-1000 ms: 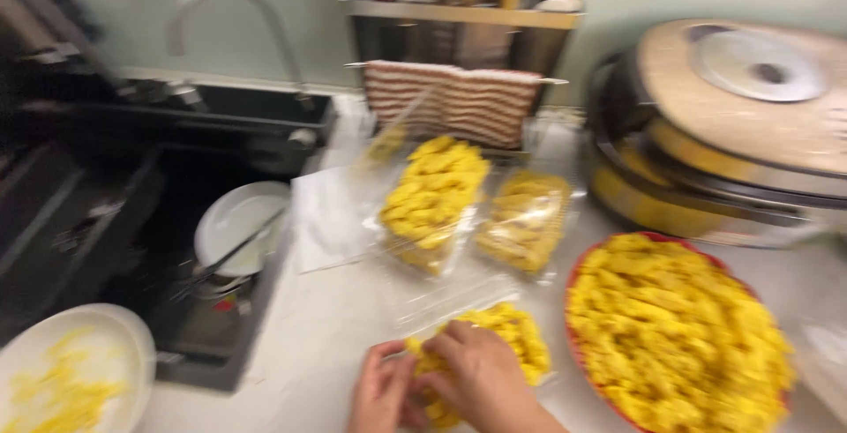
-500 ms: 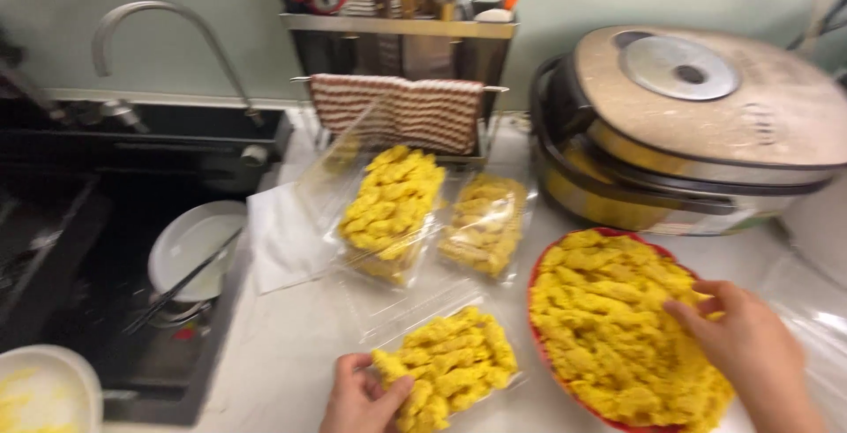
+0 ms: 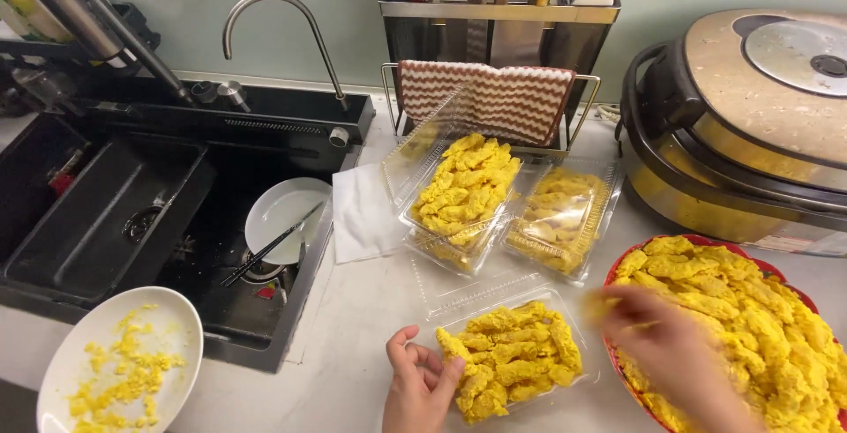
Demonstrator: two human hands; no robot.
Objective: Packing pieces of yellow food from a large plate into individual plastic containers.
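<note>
Left hand (image 3: 422, 386) is steadying the tray (image 3: 512, 364), fingers spread; right hand (image 3: 672, 355), blurred, grip unclear, is carrying a strip (image 3: 600, 305), best laid flat.

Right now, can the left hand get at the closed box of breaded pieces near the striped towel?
Probably yes. The left hand rests on the near open tray; the closed box lies farther back, with only that low tray and the blurred right hand roughly between.

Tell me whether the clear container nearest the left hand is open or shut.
Open. The clear container has its lid folded back flat on the counter, leaving the yellow breaded pieces uncovered beside the left hand.
</note>
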